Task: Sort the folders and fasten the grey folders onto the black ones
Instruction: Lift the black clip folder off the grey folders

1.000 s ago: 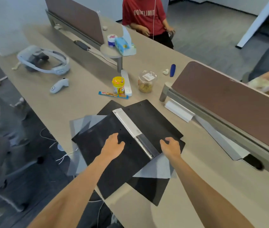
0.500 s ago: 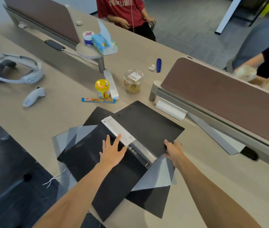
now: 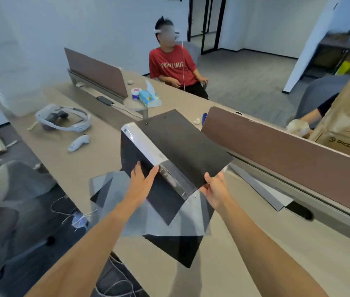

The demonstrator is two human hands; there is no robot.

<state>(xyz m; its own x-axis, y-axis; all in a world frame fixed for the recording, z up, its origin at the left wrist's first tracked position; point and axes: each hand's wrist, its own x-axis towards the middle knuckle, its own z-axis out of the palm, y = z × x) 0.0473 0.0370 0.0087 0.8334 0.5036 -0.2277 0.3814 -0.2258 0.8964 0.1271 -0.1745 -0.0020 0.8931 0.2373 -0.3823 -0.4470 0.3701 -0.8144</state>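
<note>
A black folder (image 3: 187,146) with a white and clear spine strip (image 3: 148,146) is lifted off the desk and opened like a tent. My left hand (image 3: 141,179) grips its left cover near the spine's near end. My right hand (image 3: 214,186) grips the near corner of its right cover. Below it on the desk lie grey folder sheets (image 3: 161,224) and other black folders (image 3: 176,247), fanned and overlapping at the desk's near edge.
A brown divider panel (image 3: 277,146) runs along the right, with a grey strip (image 3: 259,189) beneath it. A white headset (image 3: 62,121) and controller (image 3: 77,142) lie to the left. Tissues (image 3: 148,97) sit behind. A person in red sits across the desk.
Both hands have raised the top black folder off the pile, its covers now angled up. The camera has tilted up toward the room.
</note>
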